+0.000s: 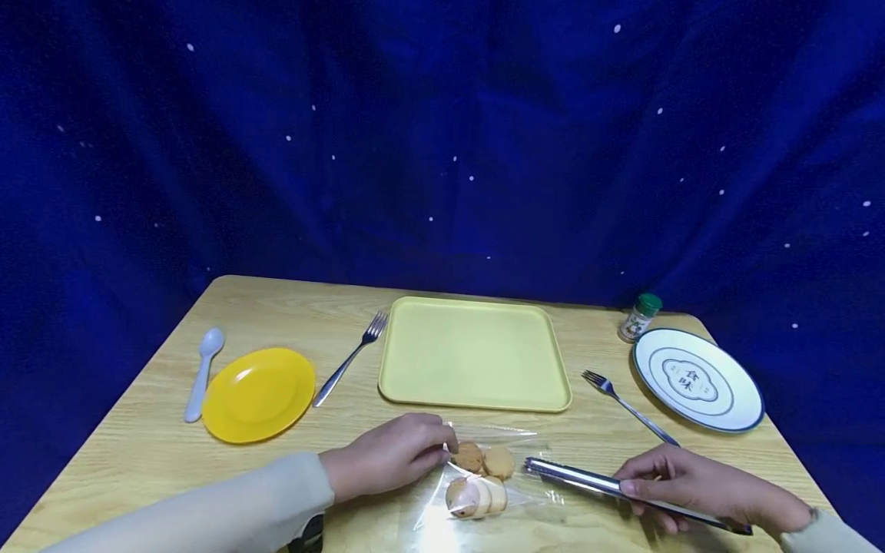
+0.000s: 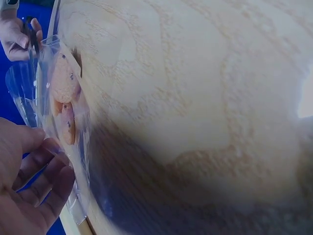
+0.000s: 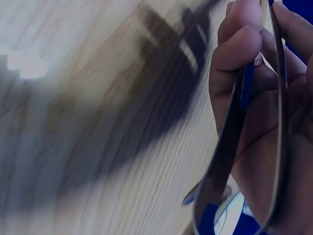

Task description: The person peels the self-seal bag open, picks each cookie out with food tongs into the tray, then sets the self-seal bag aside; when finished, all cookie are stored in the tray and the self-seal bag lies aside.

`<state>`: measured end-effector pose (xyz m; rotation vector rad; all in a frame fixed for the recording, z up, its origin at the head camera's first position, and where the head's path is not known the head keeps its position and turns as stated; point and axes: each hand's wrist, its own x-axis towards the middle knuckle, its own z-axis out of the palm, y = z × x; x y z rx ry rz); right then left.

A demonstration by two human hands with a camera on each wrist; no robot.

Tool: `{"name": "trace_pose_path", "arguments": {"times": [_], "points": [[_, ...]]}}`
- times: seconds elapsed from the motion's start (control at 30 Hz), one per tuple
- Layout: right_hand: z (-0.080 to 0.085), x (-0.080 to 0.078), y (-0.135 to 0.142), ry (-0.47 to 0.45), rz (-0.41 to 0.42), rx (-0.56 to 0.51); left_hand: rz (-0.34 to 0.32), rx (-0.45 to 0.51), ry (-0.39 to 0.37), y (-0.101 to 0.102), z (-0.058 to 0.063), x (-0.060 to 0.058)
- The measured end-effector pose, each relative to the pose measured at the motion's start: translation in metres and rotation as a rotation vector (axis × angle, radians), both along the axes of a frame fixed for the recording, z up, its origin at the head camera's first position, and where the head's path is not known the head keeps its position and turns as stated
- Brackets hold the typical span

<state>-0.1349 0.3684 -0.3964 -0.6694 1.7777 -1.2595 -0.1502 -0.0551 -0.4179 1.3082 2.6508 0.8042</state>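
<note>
Deep blue cloth dotted with white hangs right behind your pale wooden table, and a bright glare sits by the near edge. Centre back, your yellow tray lies flat; left of it come a fork, an orange-yellow plate and a pale spoon. Over on your right, a green-capped shaker stands beside a blue-rimmed white plate, and the second fork lies close, its handle end just beyond your knuckles. Now the clear bag, in front of the tray with cookies inside: your left hand pinches its edge, your right hand grips metal tongs. Their tips meet the bag's right end; whether they're inside, you can't tell.
</note>
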Motion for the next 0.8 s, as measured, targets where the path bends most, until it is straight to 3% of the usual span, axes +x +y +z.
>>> {"name": "trace_pose_path", "arguments": {"times": [0.3, 0.57, 0.8], "points": [[-0.01, -0.011, -0.023, -0.043, 0.021, 0.022, -0.013, 0.001, 0.014, -0.002, -0.002, 0.001], [-0.016, -0.013, -0.022, -0.005, 0.007, -0.034, 0.006, 0.003, 0.024, -0.001, -0.002, 0.002], [-0.006, -0.008, -0.006, 0.053, -0.012, -0.01, 0.028, 0.012, 0.001, -0.002, -0.005, 0.001]]}}
